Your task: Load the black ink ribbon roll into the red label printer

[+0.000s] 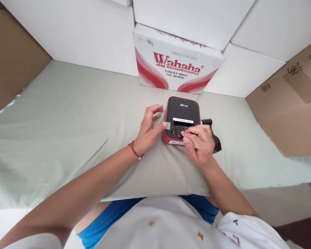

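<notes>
A small black and red label printer [182,112] stands on the cloth, with a white printed strip [182,120] across its top. My left hand [149,129] is at the printer's left side, fingers apart. Its thumb tip touches a small translucent strip [168,126] at the printer's edge. My right hand [200,143] is closed over the front right of the top, fingertips pressed together beside a dark, shiny rectangular panel [180,130]. Whatever those fingertips pinch is too small to tell. Partly behind my right hand lies a black handheld device [216,142].
Behind the printer stands a white and red Wahaha water carton [176,64], against stacked white boxes [93,34]. Brown cardboard boxes flank the table, one at the left [12,58] and one at the right [292,100]. Pale green cloth [67,114] covers the tabletop.
</notes>
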The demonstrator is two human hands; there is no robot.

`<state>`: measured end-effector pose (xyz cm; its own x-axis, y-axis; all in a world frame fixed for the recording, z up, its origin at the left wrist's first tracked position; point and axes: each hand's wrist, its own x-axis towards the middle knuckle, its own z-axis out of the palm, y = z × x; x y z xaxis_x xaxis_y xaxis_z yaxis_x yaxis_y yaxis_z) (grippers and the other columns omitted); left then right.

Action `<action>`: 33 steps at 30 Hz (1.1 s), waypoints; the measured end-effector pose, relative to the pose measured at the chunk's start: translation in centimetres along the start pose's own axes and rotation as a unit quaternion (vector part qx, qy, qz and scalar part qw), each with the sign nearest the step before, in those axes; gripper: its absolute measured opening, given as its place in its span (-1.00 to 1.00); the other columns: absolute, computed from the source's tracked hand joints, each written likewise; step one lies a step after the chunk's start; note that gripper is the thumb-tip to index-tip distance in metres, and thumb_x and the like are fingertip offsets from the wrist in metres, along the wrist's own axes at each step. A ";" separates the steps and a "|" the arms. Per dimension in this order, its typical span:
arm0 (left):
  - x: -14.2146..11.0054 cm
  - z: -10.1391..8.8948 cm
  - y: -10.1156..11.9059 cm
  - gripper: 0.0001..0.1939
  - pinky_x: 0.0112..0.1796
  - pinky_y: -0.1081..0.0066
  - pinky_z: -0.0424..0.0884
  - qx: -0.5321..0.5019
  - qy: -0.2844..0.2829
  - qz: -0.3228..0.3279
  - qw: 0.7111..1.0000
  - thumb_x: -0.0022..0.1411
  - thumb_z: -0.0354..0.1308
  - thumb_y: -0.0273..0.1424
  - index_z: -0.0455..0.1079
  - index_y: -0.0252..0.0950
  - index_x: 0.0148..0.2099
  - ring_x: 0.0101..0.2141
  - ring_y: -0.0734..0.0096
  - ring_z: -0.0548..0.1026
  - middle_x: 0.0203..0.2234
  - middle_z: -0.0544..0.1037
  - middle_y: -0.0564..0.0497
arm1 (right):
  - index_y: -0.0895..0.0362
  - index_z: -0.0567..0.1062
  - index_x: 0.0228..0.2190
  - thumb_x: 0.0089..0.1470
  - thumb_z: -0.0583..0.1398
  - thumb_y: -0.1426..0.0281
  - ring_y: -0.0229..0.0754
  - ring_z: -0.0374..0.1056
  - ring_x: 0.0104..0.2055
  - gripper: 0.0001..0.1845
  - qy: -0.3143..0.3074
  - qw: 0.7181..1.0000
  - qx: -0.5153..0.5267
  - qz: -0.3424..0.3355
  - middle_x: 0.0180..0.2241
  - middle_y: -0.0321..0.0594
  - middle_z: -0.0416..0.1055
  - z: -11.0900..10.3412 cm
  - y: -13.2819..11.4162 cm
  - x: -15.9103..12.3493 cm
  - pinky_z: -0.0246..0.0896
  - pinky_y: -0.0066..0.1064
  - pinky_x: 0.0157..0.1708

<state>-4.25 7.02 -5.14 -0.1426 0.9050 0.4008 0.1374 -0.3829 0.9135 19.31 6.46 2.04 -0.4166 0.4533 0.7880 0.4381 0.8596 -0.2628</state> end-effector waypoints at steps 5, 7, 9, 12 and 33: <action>2.9 -0.8 -1.6 -0.03 0.53 -0.15 0.28 -0.073 -0.143 -0.022 0.987 0.34 0.33 -0.09 -0.01 0.13 0.67 0.64 -0.09 0.14 0.67 0.12 -0.05 | -0.05 0.76 -0.07 0.46 0.25 0.43 -0.02 0.54 -0.16 -0.74 -0.013 1.000 0.011 0.009 -0.21 -0.16 0.71 -0.2 -0.1 0.2 0.49 -0.06 -0.13; 3.6 -1.0 -1.4 0.02 0.49 -0.06 0.37 -0.102 -0.189 -0.018 0.977 0.38 0.28 -0.13 -0.14 0.19 0.71 0.62 0.00 0.21 0.68 0.11 0.02 | -0.06 0.77 -0.10 0.47 0.24 0.39 -0.01 0.54 -0.16 -0.75 -0.029 0.999 0.009 0.027 -0.21 -0.15 0.71 -0.4 0.0 0.2 0.49 -0.04 -0.13; 3.9 -1.0 -1.0 0.04 0.41 0.04 0.49 -0.117 -0.213 -0.015 0.970 0.41 0.24 -0.16 -0.24 0.24 0.73 0.54 0.11 0.36 0.66 0.18 0.05 | -0.05 0.77 -0.13 0.49 0.22 0.34 -0.01 0.54 -0.17 -0.73 -0.041 0.998 0.005 0.046 -0.21 -0.15 0.72 -0.5 -0.1 0.2 0.50 -0.03 -0.12; 3.5 -0.8 -0.6 0.07 0.31 0.09 0.59 -0.097 -0.196 -0.007 0.976 0.42 0.25 -0.19 -0.29 0.27 0.73 0.44 0.16 0.48 0.61 0.29 0.00 | -0.05 0.78 -0.15 0.50 0.22 0.33 -0.02 0.55 -0.18 -0.71 -0.042 0.998 0.004 0.052 -0.22 -0.15 0.72 -0.6 -0.1 0.3 0.51 -0.04 -0.12; 2.9 1.0 -2.2 0.14 0.57 -0.07 0.23 -0.175 -0.193 -0.003 0.965 0.37 0.33 0.18 -0.26 0.18 0.72 0.69 0.02 0.02 0.73 -0.05 -0.04 | -0.02 0.75 -0.21 0.46 0.26 0.42 -0.06 0.57 -0.26 -0.76 -0.116 0.992 -0.031 0.028 -0.27 -0.17 0.71 -2.1 -0.9 2.5 0.47 -0.10 -0.24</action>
<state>-4.02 10.69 -6.01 0.2429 0.8829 0.4018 -0.2119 -0.3559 0.9102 19.54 6.36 5.37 -0.5594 0.5490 0.6210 0.5107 0.8184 -0.2634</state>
